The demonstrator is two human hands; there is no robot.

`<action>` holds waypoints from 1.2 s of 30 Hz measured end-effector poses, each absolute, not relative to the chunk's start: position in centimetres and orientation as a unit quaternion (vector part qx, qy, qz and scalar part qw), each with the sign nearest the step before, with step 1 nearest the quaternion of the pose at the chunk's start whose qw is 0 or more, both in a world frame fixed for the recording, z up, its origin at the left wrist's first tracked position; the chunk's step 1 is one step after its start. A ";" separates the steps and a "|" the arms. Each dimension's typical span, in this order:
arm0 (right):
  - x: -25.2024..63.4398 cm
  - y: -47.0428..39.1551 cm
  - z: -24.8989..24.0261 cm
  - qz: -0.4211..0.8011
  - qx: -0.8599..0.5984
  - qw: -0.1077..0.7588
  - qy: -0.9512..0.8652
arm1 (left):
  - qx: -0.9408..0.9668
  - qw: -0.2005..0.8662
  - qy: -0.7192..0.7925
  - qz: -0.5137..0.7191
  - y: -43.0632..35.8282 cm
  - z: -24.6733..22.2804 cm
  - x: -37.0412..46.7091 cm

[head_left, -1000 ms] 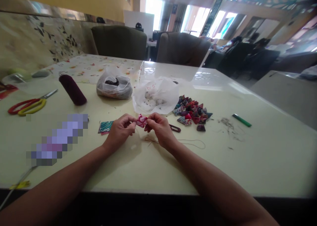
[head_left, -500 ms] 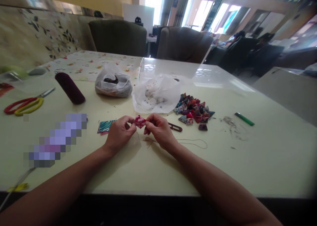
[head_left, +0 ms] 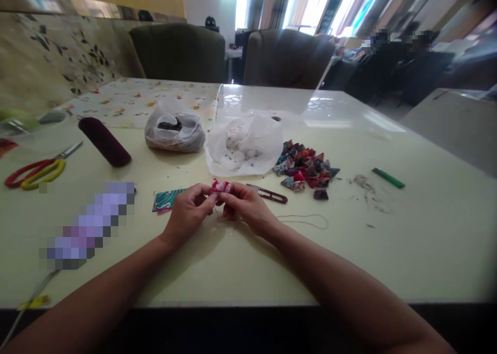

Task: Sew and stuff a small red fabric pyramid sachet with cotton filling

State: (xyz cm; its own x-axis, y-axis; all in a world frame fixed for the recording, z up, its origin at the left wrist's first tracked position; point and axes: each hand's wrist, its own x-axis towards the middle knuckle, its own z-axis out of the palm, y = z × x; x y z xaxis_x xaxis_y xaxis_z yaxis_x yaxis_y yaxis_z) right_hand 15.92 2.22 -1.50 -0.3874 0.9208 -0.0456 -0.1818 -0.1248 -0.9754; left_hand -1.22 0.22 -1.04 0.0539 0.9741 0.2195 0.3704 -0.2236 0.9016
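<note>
A thin, crinkled white bag (head_left: pixel 269 134) is lying spread on the smooth, pale table (head_left: pixel 349 261). To its right, small angular patterned-cloth pieces (head_left: pixel 306 167) are lying heaped; to its left, a matte maroon cylinder (head_left: pixel 104 142) is showing. The left hand (head_left: pixel 188 209) is partly hiding a flat, teal, wave-patterned cloth (head_left: pixel 165 201), and the right hand (head_left: pixel 250 209) is covering part of a thin looped thread (head_left: pixel 303 216). Pixel blocks are masking an object in front and left of the bag. Just in front of the bag, a pink-and-red cloth (head_left: pixel 221 186) is sitting between both hands' fingertips, each hand pinching one side; fingers are blocking its full shape.
</note>
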 end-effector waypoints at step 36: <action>15.6 1.5 -1.9 0.763 -0.332 0.423 -0.358 | 0.747 0.074 0.486 0.447 0.1 -1.3 -1.1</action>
